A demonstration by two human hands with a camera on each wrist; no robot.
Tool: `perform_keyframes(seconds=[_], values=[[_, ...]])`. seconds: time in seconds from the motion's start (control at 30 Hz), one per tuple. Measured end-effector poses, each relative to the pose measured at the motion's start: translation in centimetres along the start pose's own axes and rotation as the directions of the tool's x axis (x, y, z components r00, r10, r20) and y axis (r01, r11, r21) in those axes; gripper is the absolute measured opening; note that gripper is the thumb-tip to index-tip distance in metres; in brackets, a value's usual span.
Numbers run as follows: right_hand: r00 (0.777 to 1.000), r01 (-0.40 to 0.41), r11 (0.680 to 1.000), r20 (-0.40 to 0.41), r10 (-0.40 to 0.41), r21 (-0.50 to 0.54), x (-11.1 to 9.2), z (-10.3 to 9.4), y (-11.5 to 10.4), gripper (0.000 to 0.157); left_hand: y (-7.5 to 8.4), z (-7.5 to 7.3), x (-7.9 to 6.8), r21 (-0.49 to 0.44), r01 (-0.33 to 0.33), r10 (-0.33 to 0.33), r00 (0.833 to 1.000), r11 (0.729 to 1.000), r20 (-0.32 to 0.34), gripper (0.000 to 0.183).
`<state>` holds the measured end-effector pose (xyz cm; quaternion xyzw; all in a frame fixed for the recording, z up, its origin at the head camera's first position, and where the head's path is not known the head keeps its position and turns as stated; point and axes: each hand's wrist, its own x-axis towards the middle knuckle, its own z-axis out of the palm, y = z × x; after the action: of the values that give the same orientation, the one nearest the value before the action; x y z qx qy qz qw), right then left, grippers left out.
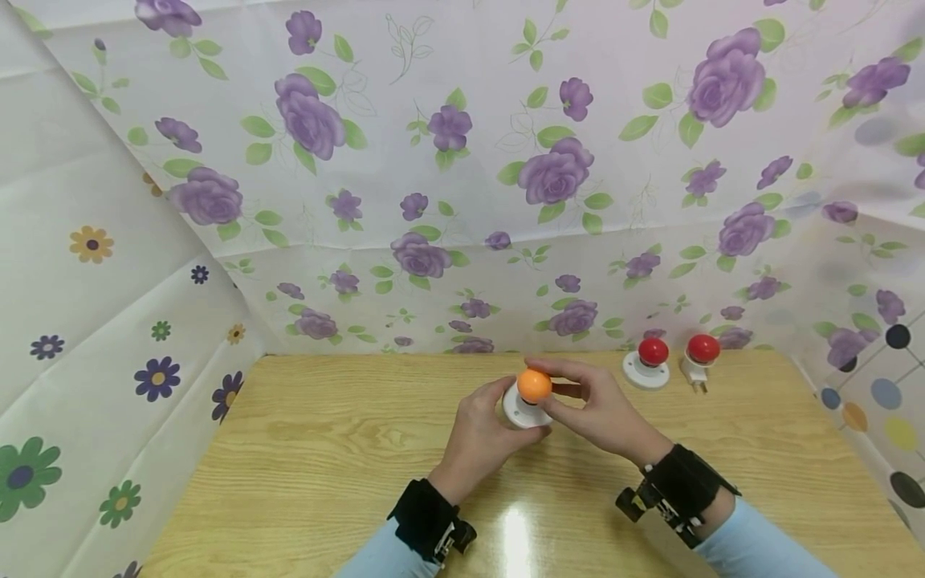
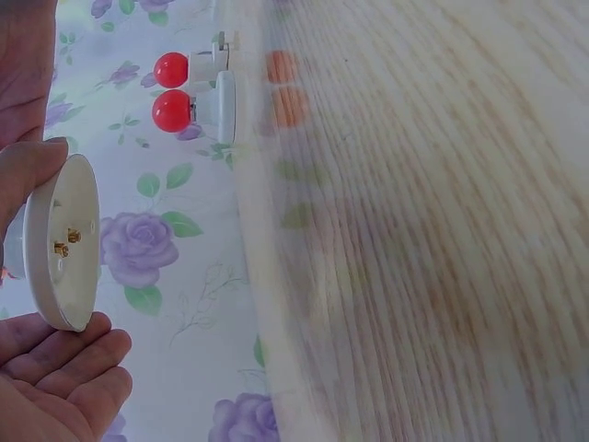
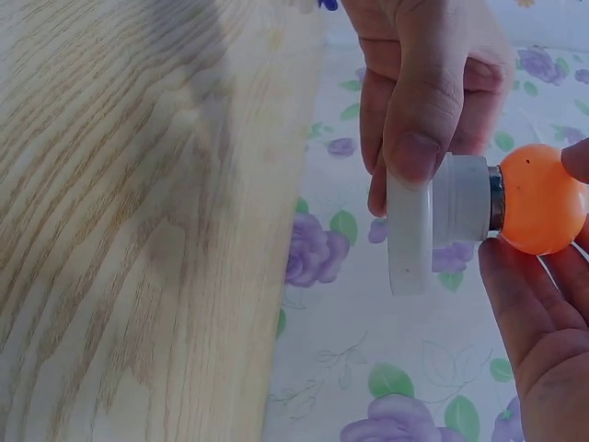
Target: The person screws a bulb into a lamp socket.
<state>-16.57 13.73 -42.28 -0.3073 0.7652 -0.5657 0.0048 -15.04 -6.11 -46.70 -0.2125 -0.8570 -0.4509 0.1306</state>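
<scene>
My left hand (image 1: 478,440) grips a white round lamp holder (image 3: 410,241) by the rim of its disc base, thumb on one side and fingers on the other. An orange light bulb (image 1: 534,385) sits in its socket, a narrow metal band (image 3: 496,198) showing between the two. Thumb and fingers of my right hand (image 1: 598,408) close around the bulb from the right. Held up off the table, the base turns its hollow underside (image 2: 78,235) with brass terminals (image 2: 67,243) toward the left wrist camera.
At the back right of the wooden table (image 1: 347,474), a red bulb (image 1: 654,352) stands in a white round holder (image 1: 645,372). Beside it, another red bulb (image 1: 703,348) sits in a white plug-in socket (image 1: 695,372) with prongs. Flowered sheeting (image 1: 448,201) hangs behind the table's far edge.
</scene>
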Motion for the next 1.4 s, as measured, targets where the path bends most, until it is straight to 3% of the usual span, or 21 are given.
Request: perform_keyframes(seconds=[0.5, 0.83, 1.1, 1.4], values=[[0.998, -0.018, 0.999, -0.057, 0.019, 0.026, 0.0, 0.1, 0.1, 0.040, 0.0, 0.0, -0.2, -0.011, 0.028, -0.028, 1.000, 1.000, 0.012, 0.065], [0.996, -0.028, 0.999, -0.088, 0.030, 0.032, -0.1, 0.3, -2.5, 0.039, 0.0, 0.0, -0.2, -0.008, 0.042, -0.042, 0.999, 0.999, 0.007, 0.064], [0.999, -0.009, 1.000, -0.032, 0.010, 0.022, 0.0, 0.0, -2.8, 0.046, 0.0, 0.0, -0.3, -0.008, 0.023, -0.023, 1.000, 1.000, -0.010, 0.064], [1.000, -0.026, 0.999, 0.001, 0.026, 0.036, 0.1, 0.0, -2.7, 0.040, -0.1, 0.1, -0.3, -0.001, 0.022, -0.023, 1.000, 1.000, -0.013, 0.064]])
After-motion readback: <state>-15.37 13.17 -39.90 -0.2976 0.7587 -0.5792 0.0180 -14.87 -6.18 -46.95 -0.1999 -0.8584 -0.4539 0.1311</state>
